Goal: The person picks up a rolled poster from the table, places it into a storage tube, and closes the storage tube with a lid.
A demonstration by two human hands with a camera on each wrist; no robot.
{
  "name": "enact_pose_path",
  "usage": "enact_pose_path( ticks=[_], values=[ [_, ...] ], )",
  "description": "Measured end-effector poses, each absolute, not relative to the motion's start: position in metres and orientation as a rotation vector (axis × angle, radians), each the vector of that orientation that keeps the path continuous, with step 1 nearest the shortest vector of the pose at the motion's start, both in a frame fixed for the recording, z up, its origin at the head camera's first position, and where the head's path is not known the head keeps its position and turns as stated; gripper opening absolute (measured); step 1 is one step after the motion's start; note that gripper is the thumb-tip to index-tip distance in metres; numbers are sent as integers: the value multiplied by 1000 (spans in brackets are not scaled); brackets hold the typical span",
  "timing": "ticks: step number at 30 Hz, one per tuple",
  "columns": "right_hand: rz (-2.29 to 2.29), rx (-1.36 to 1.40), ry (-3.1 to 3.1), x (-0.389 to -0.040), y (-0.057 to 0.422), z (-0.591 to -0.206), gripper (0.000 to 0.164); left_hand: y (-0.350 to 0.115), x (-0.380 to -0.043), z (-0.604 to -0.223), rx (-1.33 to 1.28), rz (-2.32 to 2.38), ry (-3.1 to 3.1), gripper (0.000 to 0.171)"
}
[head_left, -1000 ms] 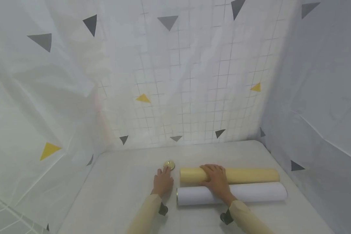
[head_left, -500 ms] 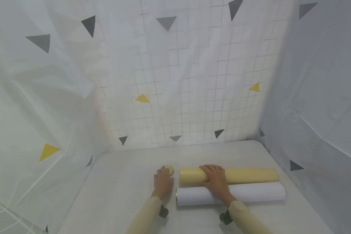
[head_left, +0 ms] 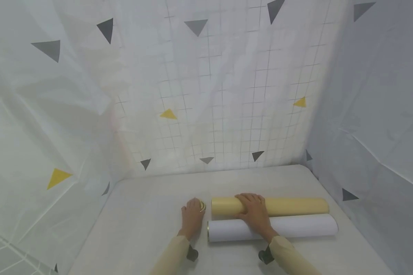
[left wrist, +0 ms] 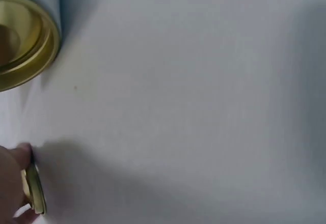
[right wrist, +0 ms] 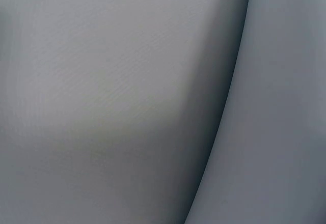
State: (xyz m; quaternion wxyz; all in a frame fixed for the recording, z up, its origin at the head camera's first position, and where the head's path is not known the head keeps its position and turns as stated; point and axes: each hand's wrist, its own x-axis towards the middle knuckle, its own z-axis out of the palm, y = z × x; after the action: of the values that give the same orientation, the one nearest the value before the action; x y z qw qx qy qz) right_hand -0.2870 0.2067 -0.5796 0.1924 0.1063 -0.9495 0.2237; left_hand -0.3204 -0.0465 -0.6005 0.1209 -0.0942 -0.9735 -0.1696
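Observation:
My left hand [head_left: 192,217] pinches a round gold metal lid [head_left: 203,206] by its edge, just left of the tubes. In the left wrist view the lid [left wrist: 34,189] stands tilted on edge, its rim facing the white tube's gold end [left wrist: 48,46]. Lying sideways, a yellow cardboard tube [head_left: 296,206] is gripped near its left part by my right hand [head_left: 255,214], fingers over the far side and thumb on the near side. A white tube [head_left: 306,226] lies parallel in front of it, passing under my right wrist. Its side [right wrist: 280,107] fills the right of the right wrist view.
A white-covered table [head_left: 148,206] carries everything. White sheeting with triangles and grid lines [head_left: 227,114] rises behind it, and more sheeting [head_left: 375,114] hangs at the right side. Dark wrist cameras [head_left: 192,253] sit under both wrists.
My left fingers have gone from touching the flat-lying lid to pinching it, drawing it slightly nearer and tipping it up on edge. The right hand and both tubes have stayed in place.

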Motion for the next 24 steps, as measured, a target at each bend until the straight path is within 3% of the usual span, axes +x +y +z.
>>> enact_pose_path(
  ticks=[3, 16, 24],
  values=[
    [631, 305, -2638, -283, 205, -580, 69, -50, -320, -606, -267, -704, -2795, 27],
    [622, 278, -2650, -279, 205, -583, 72, -54, -322, -618, -297, -1026, -2655, 52],
    [646, 266, -2647, -275, 205, -580, 71, -48, -323, -616, -270, -1083, -2615, 60]
  ],
)
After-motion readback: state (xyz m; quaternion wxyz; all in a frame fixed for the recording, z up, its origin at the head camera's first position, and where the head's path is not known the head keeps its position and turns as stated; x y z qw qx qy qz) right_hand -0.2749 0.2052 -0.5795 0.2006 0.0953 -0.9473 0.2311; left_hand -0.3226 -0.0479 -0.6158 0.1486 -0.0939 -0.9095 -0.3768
